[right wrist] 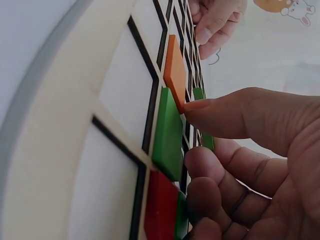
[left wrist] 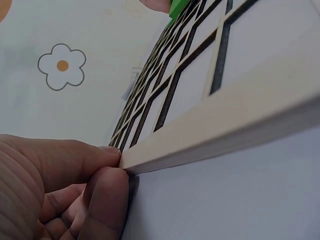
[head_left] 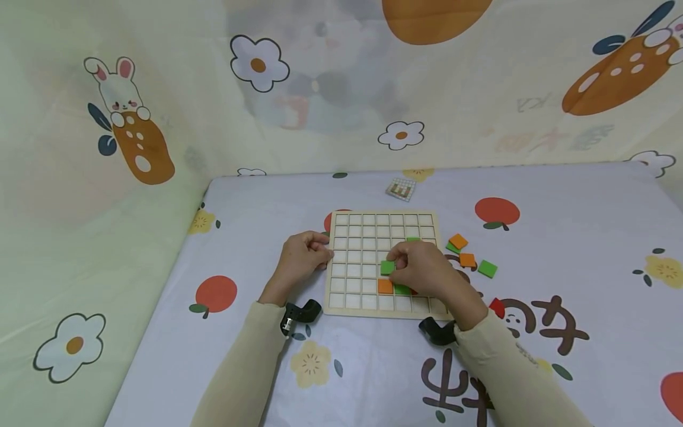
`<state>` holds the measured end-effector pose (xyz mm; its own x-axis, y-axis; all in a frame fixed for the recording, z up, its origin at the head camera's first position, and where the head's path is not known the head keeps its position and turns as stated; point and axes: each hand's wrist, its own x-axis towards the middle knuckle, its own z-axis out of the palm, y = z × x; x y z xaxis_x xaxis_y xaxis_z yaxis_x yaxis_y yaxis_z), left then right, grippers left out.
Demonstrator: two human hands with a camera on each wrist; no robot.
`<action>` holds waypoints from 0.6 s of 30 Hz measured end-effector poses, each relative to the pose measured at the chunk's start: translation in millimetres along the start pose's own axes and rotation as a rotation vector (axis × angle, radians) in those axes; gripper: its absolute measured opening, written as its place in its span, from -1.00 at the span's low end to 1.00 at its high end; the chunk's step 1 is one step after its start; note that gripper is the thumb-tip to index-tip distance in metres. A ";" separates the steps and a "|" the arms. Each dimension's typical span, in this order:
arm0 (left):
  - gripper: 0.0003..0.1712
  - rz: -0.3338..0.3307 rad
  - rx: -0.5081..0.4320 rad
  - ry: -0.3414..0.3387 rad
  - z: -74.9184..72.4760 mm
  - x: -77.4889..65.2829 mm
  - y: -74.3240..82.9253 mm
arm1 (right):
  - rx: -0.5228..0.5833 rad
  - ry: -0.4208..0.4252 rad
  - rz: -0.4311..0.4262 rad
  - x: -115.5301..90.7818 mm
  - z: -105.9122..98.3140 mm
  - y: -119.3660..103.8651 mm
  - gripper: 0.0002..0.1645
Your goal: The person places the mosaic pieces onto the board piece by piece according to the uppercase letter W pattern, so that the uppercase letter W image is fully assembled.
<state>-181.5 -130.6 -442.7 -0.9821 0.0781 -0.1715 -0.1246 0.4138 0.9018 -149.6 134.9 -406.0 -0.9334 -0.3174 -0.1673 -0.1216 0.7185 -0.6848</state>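
Observation:
A light wooden grid board lies flat on the table. At its left edge, my left hand pinches the rim between thumb and forefinger; the left wrist view shows the fingertips at this edge. Over the board, my right hand pinches a green square tile by its edges. Just below it in the grid sit an orange tile, another green tile and a red tile. One more green tile shows behind the right hand, partly hidden.
Loose orange tiles and green tiles lie to the right of the board, some overlapping. A red piece is near the right wrist. Behind the board lies a small card with a grid pattern. Patterned cloth hangs behind the table.

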 end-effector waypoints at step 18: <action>-0.76 0.011 0.003 0.003 0.5 0.6 -0.8 | 0.005 -0.049 0.045 3.4 0.4 -2.0 -0.74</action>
<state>-181.9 -130.4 -443.8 -0.9838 0.0802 -0.1606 -0.1134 0.4157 0.9024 -152.4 132.2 -405.5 -0.9203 -0.3149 -0.2321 -0.0782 0.7294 -0.6796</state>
